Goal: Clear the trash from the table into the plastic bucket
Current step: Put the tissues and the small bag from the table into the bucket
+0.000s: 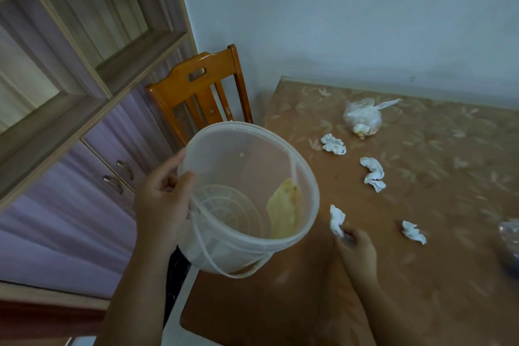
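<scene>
My left hand (161,199) grips the rim of a clear plastic bucket (244,149), held in the air at the table's left edge, tilted toward me. A yellowish scrap (283,213) lies inside against its wall. My right hand (355,250) pinches a crumpled white tissue (336,219) just right of the bucket, at the table surface. Three more crumpled tissues lie on the table: one (333,144) at the back, one (373,173) in the middle, one (413,232) to the right. A tied clear plastic bag (362,118) with scraps sits further back.
The table (421,275) has a brown leaf-patterned cover and stands against a pale wall. An orange wooden chair (199,87) stands at its left end. A shelf unit with purple cabinet doors (84,149) fills the left. Another clear bag (509,244) shows at the right edge.
</scene>
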The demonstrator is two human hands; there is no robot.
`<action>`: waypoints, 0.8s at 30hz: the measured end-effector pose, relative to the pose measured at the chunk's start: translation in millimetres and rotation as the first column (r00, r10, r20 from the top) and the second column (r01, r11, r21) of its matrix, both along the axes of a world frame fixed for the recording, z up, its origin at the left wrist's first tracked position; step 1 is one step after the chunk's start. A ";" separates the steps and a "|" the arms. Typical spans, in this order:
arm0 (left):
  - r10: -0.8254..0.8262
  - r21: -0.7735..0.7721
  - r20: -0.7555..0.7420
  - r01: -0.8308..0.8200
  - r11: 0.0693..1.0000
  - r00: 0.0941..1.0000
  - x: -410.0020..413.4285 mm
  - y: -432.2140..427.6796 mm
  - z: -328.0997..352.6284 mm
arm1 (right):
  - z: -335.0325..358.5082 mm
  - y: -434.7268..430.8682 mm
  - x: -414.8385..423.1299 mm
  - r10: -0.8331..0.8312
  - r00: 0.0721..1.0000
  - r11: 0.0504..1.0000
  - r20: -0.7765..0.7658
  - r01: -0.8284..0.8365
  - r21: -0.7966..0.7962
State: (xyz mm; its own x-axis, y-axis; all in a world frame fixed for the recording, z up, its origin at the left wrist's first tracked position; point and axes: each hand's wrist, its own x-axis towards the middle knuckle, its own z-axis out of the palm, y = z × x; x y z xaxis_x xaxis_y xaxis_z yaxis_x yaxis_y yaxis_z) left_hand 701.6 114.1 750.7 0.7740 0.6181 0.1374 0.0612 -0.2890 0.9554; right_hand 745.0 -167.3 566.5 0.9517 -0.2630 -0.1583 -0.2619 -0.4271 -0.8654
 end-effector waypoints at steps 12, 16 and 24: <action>-0.221 0.006 0.038 0.221 0.975 0.975 19.9 -11.7 -1.2 | 113.5 -6.6 -8.6 -0.095 0.928 0.992 0.361 0.060 0.107; -0.284 0.032 0.051 0.282 0.959 0.958 27.5 -23.4 -0.1 | 142.1 -4.6 -14.9 -0.060 0.898 0.997 0.437 0.030 0.075; -0.369 0.056 0.085 0.365 0.929 0.926 40.6 -56.6 -0.5 | 157.4 -1.9 -13.5 0.148 0.899 0.987 0.412 -0.105 -0.125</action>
State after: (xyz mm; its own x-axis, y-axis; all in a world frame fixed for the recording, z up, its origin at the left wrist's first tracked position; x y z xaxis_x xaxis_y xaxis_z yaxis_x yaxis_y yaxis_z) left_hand 742.2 57.4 750.2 0.9282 0.2864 0.2375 -0.1444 -0.3109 0.9394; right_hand 731.4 -169.1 723.9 0.9506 -0.1292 0.2823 0.1775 -0.5199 -0.8356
